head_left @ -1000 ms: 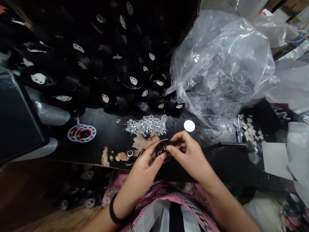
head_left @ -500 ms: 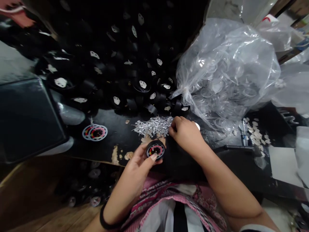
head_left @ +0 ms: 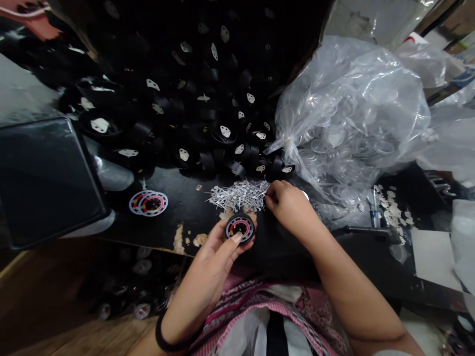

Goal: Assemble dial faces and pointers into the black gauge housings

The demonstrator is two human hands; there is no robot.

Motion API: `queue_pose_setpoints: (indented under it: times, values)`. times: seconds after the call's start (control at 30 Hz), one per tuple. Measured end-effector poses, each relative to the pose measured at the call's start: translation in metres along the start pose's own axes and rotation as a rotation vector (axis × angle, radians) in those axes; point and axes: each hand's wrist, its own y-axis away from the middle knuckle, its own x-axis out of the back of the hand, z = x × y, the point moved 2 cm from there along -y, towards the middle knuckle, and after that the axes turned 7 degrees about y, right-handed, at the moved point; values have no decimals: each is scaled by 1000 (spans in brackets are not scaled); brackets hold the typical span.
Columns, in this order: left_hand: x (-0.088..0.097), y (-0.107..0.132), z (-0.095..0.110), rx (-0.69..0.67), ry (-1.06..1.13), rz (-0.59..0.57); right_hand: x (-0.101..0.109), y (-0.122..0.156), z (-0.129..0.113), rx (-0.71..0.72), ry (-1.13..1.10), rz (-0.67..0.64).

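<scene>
My left hand (head_left: 219,251) grips a small round black gauge case (head_left: 240,228) with a red, yellow and white dial face, held just above the near edge of the black worktable (head_left: 178,205). My right hand (head_left: 288,206) reaches forward to the right end of a heap of small white pointer needles (head_left: 238,194), its fingertips pinched together at the heap. Whether a needle sits between those fingertips is too small to tell.
A large pile of black gauge cases with white inserts (head_left: 208,118) fills the back of the table. A clear plastic bag of round lenses (head_left: 352,118) stands at the right. Two printed dial discs (head_left: 149,202) lie at the left beside a black tray (head_left: 44,183). White paper scraps (head_left: 393,210) lie at the right.
A second ago both hands held the gauge case together. My right hand has since left it and reached forward to the needle heap, while my left hand keeps the case.
</scene>
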Motion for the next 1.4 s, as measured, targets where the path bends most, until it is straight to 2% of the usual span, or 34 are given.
queue_pose_setpoints:
  times: [0.17, 0.3, 0.47, 0.53, 0.7, 0.8, 0.87, 0.93, 1.03, 1.2, 1.4]
  values:
    - [1, 3, 0, -4, 16, -10, 0, -4, 1, 9, 4, 5]
    - [-5, 1, 3, 23, 112, -34, -1, 6, 9, -31, -82, 29]
    - [-26, -5, 6, 150, 285, -95, -2, 29, -2, 3, -433, 92]
    - [-32, -5, 5, 161, 290, -118, -2, 37, -7, 51, -485, 135]
    - [-28, -4, 2, -20, 158, -94, -2, 48, -8, 189, -324, 258]
    - [-22, -3, 3, -71, 50, -82, 0, 54, -5, 215, -235, 257]
    - [-21, -3, 6, -101, 19, -69, 4, 58, -3, 198, -309, 229]
    - [-24, -4, 9, -129, 0, -30, 8, 62, -3, 176, -495, 216]
    - [-33, -5, 7, -88, -32, -15, 12, 66, -8, 164, -652, 221]
    - [-35, -4, -6, -62, -72, -117, 10, 67, -14, 133, -485, 223]
    - [-27, -2, -3, -102, -220, -167, 12, 70, -13, 109, -534, 188]
